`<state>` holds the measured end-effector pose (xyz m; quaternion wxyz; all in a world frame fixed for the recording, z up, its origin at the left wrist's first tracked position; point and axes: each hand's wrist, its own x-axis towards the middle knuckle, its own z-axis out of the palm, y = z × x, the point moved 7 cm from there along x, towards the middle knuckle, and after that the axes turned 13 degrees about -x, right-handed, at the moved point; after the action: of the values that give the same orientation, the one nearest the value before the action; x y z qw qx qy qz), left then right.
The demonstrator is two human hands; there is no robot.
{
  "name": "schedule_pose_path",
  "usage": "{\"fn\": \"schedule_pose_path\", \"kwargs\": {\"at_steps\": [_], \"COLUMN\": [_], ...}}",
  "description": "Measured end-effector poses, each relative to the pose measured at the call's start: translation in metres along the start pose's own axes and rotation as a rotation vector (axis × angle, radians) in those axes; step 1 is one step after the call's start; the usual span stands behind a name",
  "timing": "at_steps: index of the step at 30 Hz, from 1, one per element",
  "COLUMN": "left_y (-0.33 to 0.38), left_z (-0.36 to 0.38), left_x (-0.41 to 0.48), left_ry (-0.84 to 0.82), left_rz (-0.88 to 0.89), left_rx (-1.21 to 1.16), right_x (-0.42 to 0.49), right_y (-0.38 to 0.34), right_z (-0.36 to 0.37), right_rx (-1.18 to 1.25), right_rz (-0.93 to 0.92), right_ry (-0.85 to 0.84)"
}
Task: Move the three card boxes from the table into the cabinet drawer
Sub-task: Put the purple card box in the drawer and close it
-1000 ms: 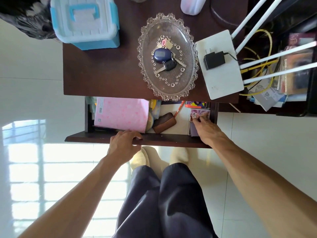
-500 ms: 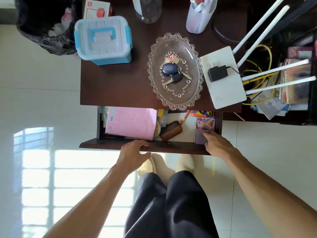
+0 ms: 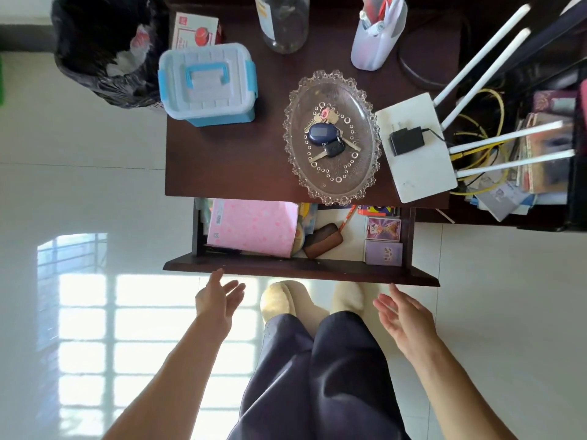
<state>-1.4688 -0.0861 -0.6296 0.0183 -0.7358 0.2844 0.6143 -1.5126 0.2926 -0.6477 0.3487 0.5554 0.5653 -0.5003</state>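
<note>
Three card boxes line the drawer's right edge; left hand and right hand, both empty with fingers spread, hover before its front.

Bright daylight floods the scene, and the white floor tiles throw back a hard window-grid glare low on the left, nearly washed out. The dark table stays dim by contrast, with only a soft reddish sheen near its front edge. The open drawer sits partly shaded under the tabletop. There's wide-angle bending at the frame's edges: the router antennas splay outward. Both hands look slightly soft, the left hand and the right hand. The right-edge clutter smears.
</note>
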Motion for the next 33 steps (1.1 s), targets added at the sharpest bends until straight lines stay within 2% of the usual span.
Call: {"fn": "schedule_pose_path", "kwargs": {"at_steps": [4, 8, 13, 20, 33], "left_y": [-0.012, -0.010, -0.008, -0.002, 0.033], "left_z": [0.004, 0.014, 0.019, 0.032, 0.079], "left_x": [0.009, 0.014, 0.019, 0.023, 0.027], "left_ry": [-0.085, -0.142, -0.128, -0.162, -0.267], "left_rz": [-0.118, -0.150, -0.109, -0.130, -0.129], "left_rx": [-0.194, -0.336, -0.430, -0.516, -0.472], "right_x": [0.011, 0.018, 0.020, 0.023, 0.029], "right_y": [0.003, -0.004, -0.004, -0.022, -0.077], "right_z": [0.013, 0.013, 0.014, 0.019, 0.041], "right_rx": [0.394, 0.557, 0.637, 0.623, 0.794], "right_rz": [0.076, 0.099, 0.084, 0.044, -0.024], "right_ry": [-0.150, -0.156, -0.133, -0.176, -0.279]}}
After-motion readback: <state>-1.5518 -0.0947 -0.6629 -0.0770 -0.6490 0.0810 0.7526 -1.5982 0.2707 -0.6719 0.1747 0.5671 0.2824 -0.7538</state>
